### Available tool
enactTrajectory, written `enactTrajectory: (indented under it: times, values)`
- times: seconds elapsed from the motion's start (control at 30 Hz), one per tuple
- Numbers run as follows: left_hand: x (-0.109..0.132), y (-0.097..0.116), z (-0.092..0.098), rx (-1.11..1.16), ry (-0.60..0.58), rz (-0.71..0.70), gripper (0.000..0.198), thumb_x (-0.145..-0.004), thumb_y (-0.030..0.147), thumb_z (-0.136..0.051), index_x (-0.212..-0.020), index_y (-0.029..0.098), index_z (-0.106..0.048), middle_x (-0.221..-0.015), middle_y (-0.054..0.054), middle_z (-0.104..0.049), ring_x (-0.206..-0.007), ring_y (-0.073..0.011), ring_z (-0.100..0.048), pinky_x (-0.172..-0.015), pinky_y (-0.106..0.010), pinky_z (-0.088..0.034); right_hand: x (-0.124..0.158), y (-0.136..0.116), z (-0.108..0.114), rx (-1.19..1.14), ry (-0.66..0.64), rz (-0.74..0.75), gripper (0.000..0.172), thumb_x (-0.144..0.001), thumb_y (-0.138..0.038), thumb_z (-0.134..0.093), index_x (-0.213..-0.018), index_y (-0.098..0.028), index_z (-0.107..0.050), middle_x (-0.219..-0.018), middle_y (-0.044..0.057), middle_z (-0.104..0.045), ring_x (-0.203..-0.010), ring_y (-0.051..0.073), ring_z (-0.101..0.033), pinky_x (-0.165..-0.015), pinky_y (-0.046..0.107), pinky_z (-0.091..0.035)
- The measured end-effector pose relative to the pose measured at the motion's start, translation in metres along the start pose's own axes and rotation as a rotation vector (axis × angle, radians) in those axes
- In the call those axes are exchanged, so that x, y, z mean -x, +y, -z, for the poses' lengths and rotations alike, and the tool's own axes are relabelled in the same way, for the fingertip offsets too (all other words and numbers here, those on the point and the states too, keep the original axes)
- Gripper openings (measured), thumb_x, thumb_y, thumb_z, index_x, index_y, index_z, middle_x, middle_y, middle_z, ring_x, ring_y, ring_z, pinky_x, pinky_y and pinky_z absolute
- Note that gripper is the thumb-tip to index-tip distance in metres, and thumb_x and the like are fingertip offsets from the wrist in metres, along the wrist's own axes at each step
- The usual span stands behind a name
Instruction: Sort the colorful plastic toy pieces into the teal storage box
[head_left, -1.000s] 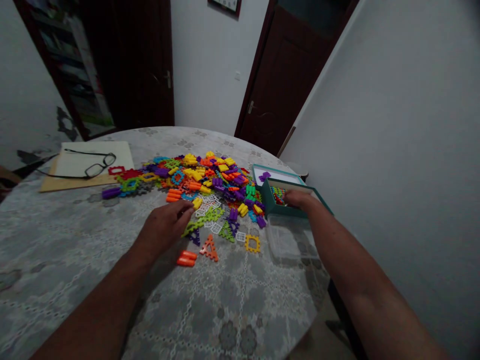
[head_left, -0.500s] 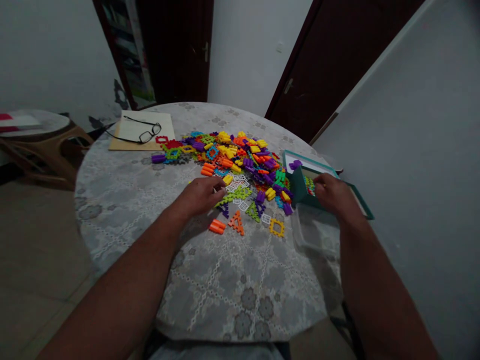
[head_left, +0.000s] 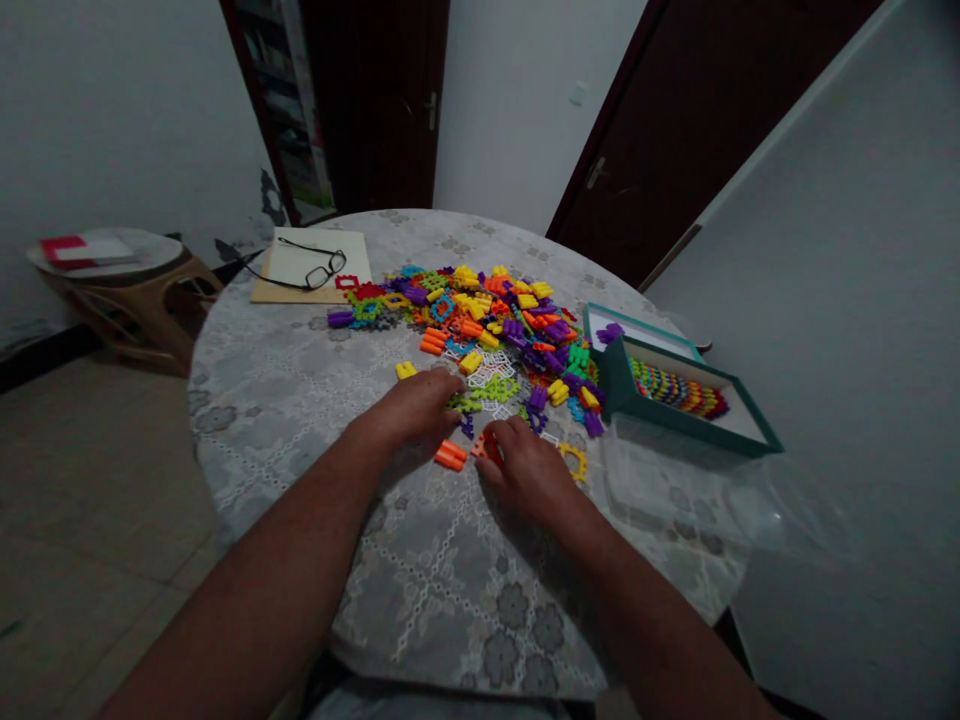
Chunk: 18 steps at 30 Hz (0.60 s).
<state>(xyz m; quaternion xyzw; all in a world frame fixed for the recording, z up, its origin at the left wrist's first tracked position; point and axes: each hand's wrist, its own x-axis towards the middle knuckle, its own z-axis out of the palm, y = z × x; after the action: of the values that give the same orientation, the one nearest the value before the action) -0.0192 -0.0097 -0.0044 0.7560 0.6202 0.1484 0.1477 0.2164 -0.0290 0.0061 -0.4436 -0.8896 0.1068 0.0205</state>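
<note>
My left hand (head_left: 422, 407) is over the near edge of a pile of plastic building pieces (head_left: 517, 325). Its thumb and forefinger close around the left end of a lime-green toothed piece (head_left: 466, 403). Just to the right, my right hand (head_left: 529, 468) has its fingertips on an orange triangular piece (head_left: 480, 447), partly covered by them. Between the two hands lie orange joined tubes (head_left: 451, 456). A yellow square frame piece (head_left: 574, 462) sits beyond my right hand, and yellow tubes (head_left: 405, 370) lie behind my left wrist.
On the right stands a green box (head_left: 690, 425) holding rows of coloured pieces (head_left: 679, 388), its lid (head_left: 645, 330) behind it. A clear plastic container (head_left: 652, 490) is in front. Glasses (head_left: 319, 277) rest on papers (head_left: 352, 245) at the back left. A stool (head_left: 150, 300) stands left.
My right hand has left the green box and come left to the orange triangle. My left hand stays by the green pieces. The view has shifted slightly.
</note>
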Motion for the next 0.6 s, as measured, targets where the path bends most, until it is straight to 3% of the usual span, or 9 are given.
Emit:
enactTrajectory:
  times: [0.17, 0.3, 0.47, 0.6]
  values:
    - [-0.001, 0.003, 0.001, 0.001, -0.013, -0.036, 0.029, -0.090, 0.021, -0.060, -0.114, 0.023, -0.077, -0.116, -0.013, -0.077, -0.104, -0.0300, -0.070, -0.092, -0.040, -0.054, 0.000, 0.008, -0.016, -0.008, 0.112, -0.028, 0.024, -0.104, -0.027, -0.058, -0.125, -0.018, -0.067, -0.116, 0.013, -0.068, -0.091, 0.024, -0.067, -0.074, 0.031, -0.046]
    - [-0.003, 0.000, -0.005, 0.059, -0.022, -0.064, 0.023, -0.093, 0.024, -0.059, -0.108, 0.024, -0.077, -0.112, -0.012, -0.077, -0.102, -0.0283, -0.069, -0.092, -0.039, -0.053, -0.002, 0.018, -0.023, -0.047, 0.168, -0.022, 0.024, -0.103, -0.018, -0.051, -0.121, -0.016, -0.068, -0.111, 0.013, -0.072, -0.099, 0.025, -0.068, -0.083, 0.031, -0.049]
    - [-0.007, -0.003, -0.015, 0.170, 0.048, -0.088, 0.048, -0.089, 0.018, -0.062, -0.136, 0.022, -0.069, -0.128, -0.015, -0.072, -0.113, -0.0290, -0.068, -0.102, -0.041, -0.053, -0.007, 0.030, -0.028, -0.095, 0.205, -0.079, 0.033, -0.101, -0.016, -0.051, -0.130, -0.016, -0.068, -0.117, 0.015, -0.076, -0.103, 0.026, -0.071, -0.090, 0.033, -0.052]
    - [-0.007, 0.002, -0.013, 0.219, 0.060, -0.073, 0.058, -0.090, 0.016, -0.060, -0.147, 0.025, -0.064, -0.129, -0.013, -0.074, -0.115, -0.0282, -0.069, -0.104, -0.041, -0.054, -0.006, 0.035, -0.031, -0.163, 0.293, -0.002, 0.038, -0.102, -0.016, -0.051, -0.137, -0.015, -0.066, -0.126, 0.016, -0.075, -0.112, 0.027, -0.070, -0.098, 0.035, -0.053]
